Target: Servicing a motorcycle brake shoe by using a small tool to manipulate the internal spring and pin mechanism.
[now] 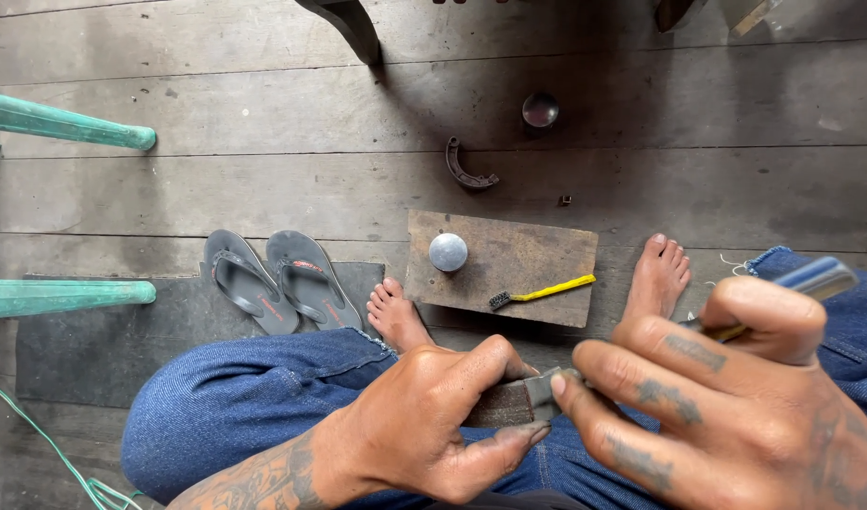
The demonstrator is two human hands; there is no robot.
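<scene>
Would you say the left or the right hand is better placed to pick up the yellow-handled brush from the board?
Probably the right hand: it holds only a slim tool, while the left hand grips the dark block. The yellow-handled brush lies ahead on the board.
</scene>
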